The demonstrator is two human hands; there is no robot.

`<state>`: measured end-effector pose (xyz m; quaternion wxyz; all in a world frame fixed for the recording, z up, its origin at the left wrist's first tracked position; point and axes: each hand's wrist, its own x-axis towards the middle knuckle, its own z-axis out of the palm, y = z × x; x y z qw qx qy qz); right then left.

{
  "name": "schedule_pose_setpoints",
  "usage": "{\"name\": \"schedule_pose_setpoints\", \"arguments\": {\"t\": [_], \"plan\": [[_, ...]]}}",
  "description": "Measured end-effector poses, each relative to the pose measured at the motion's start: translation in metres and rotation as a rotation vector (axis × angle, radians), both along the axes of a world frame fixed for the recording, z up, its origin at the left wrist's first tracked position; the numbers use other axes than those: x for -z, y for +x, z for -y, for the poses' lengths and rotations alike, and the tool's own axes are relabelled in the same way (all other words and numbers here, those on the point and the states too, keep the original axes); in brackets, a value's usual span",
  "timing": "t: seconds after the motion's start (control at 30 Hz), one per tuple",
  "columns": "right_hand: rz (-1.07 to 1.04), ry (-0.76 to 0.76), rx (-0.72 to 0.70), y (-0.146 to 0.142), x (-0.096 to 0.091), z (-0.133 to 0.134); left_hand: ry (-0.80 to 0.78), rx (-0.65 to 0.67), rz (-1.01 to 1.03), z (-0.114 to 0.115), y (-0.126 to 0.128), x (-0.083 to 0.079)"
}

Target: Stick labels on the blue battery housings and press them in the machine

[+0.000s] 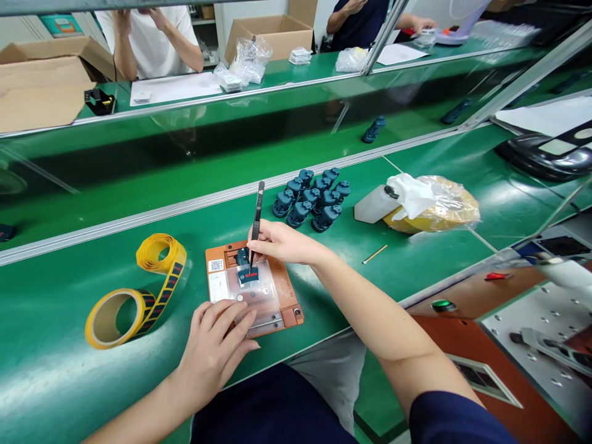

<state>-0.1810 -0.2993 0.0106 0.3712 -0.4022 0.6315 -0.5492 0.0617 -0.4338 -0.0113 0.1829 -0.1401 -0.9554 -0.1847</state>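
Clenched between the thumb and fingers of the right hand (282,242), a slim black tweezer-like tool (257,216) is held nearly upright, its tip on a small dark blue BOSCH label (248,277); whether the label is pinched by the tip cannot be told. From the head view, that label is seen over a clear plastic plate (261,296), just near a dark teal part (243,256), all set in an orange-brown jig (292,302). The plate is steadied at its near edge by the left hand (215,348), its fingers spread and nothing grasped. More teal parts (309,198) are clustered beyond the jig on the green bench (55,351). A roll of yellow label tape (139,296) lies left; a white plastic bottle (375,203) lies right. The label could be set askew if the plate were shifted or the tip slipped.
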Motion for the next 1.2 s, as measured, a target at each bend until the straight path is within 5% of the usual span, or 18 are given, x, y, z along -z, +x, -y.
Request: {"name": "schedule_pose_setpoints", "arguments": {"t": [0.63, 1.2], "plan": [[-0.031, 0.048, -0.056, -0.007, -0.006, 0.007, -0.198, 0.027, 0.131, 0.003, -0.019, -0.014], [0.015, 0.043, -0.042, -0.006, -0.002, 0.008, -0.124, 0.103, 0.196, 0.009, -0.027, -0.014]]}}
